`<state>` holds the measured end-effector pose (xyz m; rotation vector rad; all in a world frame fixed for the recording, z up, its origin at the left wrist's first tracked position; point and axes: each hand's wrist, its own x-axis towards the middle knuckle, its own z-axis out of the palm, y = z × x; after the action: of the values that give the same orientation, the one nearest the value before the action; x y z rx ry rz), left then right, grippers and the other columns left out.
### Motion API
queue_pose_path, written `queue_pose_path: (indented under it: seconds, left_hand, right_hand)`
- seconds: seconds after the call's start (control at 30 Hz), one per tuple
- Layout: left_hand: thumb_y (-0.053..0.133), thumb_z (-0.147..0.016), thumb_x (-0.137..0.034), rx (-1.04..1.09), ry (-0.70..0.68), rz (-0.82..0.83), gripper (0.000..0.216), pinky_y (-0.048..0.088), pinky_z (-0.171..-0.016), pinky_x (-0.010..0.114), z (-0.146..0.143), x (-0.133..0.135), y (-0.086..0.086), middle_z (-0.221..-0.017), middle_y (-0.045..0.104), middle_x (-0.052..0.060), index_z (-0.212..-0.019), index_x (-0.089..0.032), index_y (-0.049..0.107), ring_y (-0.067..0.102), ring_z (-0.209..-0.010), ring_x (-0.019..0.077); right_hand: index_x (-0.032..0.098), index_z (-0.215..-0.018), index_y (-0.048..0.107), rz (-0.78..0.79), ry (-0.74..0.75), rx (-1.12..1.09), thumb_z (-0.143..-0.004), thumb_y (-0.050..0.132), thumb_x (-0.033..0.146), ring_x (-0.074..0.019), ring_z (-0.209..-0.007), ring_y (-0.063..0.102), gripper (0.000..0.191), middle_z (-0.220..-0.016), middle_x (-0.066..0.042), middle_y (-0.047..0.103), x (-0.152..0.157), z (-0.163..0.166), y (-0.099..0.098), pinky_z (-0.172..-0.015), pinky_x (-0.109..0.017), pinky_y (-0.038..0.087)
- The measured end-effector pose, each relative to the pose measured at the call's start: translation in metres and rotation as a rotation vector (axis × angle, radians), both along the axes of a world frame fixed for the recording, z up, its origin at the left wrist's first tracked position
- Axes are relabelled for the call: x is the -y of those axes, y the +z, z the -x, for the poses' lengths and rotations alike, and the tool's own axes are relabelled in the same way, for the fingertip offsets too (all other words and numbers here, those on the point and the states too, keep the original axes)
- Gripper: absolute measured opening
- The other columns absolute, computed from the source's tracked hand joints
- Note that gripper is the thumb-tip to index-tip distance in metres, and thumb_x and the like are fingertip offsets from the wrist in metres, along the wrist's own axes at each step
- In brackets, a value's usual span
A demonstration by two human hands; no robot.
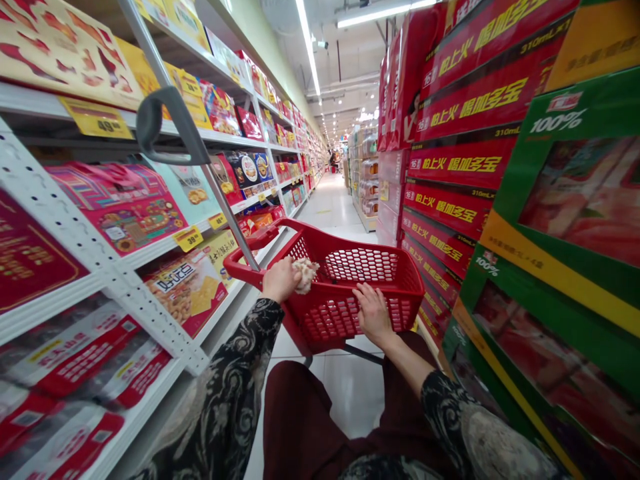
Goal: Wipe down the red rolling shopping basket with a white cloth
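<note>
A red plastic shopping basket (395,275) stands on the floor in front of me, its grey pull handle (165,123) raised up to the left. My left hand (281,280) is closed on a crumpled beige cloth (305,273) and rests it on the basket's near rim. My right hand (371,313) lies flat against the basket's near wall with its fingers stretched out. Both sleeves are dark with a pale pattern.
White shelves (115,273) with boxed snacks and yellow price tags (189,238) run along the left. Stacked red drink cartons (450,200) and green juice cartons (565,233) wall the right. A pale tiled aisle (335,200) leads ahead.
</note>
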<state>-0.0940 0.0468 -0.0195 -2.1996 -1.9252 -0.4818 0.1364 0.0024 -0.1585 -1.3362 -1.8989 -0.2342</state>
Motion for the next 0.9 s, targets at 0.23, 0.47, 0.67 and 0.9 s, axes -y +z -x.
queue_pose_path:
  seconds: [0.23, 0.47, 0.67, 0.9]
  left_hand:
    - [0.053, -0.078, -0.026, -0.027, -0.227, -0.205, 0.023, 0.045, -0.085, 0.035, 0.002, 0.001, -0.019, -0.105, 0.059, 0.009, -0.099, -0.018, 0.056, 0.053, -0.099, 0.0229]
    - [0.044, -0.085, -0.027, 0.073, -0.181, -0.409, 0.019, 0.041, -0.094, 0.036, 0.010, -0.002, -0.006, -0.116, 0.056, 0.008, -0.099, -0.021, 0.056, 0.048, -0.111, 0.0218]
    - [0.045, -0.078, -0.013, -0.154, -0.290, -0.240, 0.017, 0.041, -0.091, 0.044, 0.010, 0.011, -0.040, -0.099, 0.059, 0.011, -0.084, -0.019, 0.059, 0.050, -0.102, 0.0267]
    - [0.051, -0.075, -0.020, -0.165, -0.337, -0.217, 0.026, 0.037, -0.096, 0.042, 0.013, 0.005, -0.029, -0.109, 0.056, 0.012, -0.100, -0.014, 0.058, 0.047, -0.106, 0.0258]
  right_hand:
    - [0.012, -0.120, 0.054, 0.001, 0.008, -0.006, -0.072, 0.040, 0.005, -0.0226, -0.127, 0.035, 0.051, -0.131, -0.012, 0.049, 0.000, 0.002, 0.001, -0.107, -0.047, 0.022]
    - [0.013, -0.119, 0.055, 0.004, 0.003, -0.005, -0.071, 0.041, 0.005, -0.0228, -0.128, 0.034, 0.050, -0.132, -0.012, 0.048, 0.001, 0.002, 0.000, -0.107, -0.047, 0.023]
    - [0.012, -0.117, 0.056, 0.013, 0.004, 0.001, -0.072, 0.041, 0.005, -0.0237, -0.128, 0.035, 0.048, -0.133, -0.011, 0.048, 0.002, 0.002, 0.000, -0.107, -0.047, 0.022]
    - [0.013, -0.117, 0.056, 0.006, 0.010, -0.009, -0.070, 0.041, 0.005, -0.0230, -0.128, 0.035, 0.050, -0.132, -0.012, 0.048, 0.002, 0.004, 0.001, -0.106, -0.047, 0.023]
